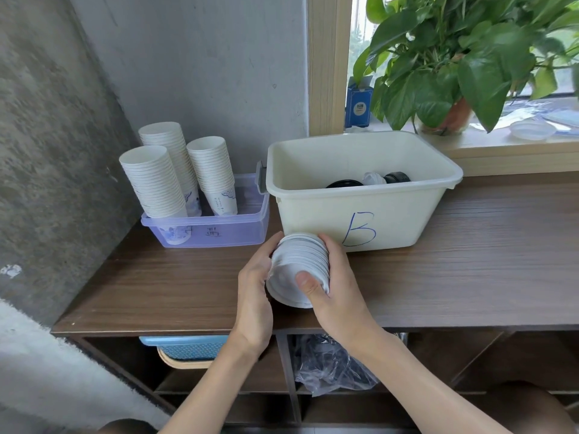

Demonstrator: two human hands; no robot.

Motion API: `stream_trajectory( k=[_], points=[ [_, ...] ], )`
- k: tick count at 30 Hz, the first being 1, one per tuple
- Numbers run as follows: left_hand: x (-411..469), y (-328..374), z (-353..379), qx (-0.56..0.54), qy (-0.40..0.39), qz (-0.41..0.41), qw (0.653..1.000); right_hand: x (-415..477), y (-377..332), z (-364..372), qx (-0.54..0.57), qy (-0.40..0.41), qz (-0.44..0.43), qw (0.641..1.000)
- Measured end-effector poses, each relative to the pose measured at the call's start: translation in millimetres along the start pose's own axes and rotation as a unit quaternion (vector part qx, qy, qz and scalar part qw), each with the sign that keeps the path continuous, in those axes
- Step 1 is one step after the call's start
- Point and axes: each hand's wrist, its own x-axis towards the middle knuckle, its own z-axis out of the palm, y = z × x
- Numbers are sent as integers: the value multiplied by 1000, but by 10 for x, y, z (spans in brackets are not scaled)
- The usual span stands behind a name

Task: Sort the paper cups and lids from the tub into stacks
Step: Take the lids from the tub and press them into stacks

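Note:
A stack of white lids (296, 264) lies on its side between both hands, just above the wooden counter in front of the tub. My left hand (253, 286) cups its left side. My right hand (335, 283) grips its right side, thumb across the front lid. The cream tub (404, 220), marked with a blue "B", stands behind. Black lids (343, 183) and a white lid (374, 178) lie inside it. Three tall stacks of white paper cups (178, 173) lean in a clear purple tray (219, 230) to the left.
A concrete wall closes off the left side. On the window sill behind the tub stand a potted plant (451, 73), a blue box (358, 103) and a clear plastic lid (532, 130). Below the counter (470, 277) are shelves with a blue basket (188, 347) and a plastic bag (332, 368).

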Motion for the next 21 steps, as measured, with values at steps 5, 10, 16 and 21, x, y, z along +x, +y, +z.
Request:
stream_trajectory(
  k=[5, 10, 16, 21],
  points=[
    [105, 46, 136, 30, 134, -66, 988, -7, -33, 67, 8, -5, 0, 1000],
    [112, 58, 171, 48, 212, -89, 972, -31, -130, 203, 22, 66, 10, 998],
    [61, 253, 267, 12, 262, -128, 957, -9, -206, 370, 20, 168, 2, 986],
    [70, 205, 251, -14, 286, -106, 952, 63, -310, 508, 92, 228, 46, 968]
  ],
)
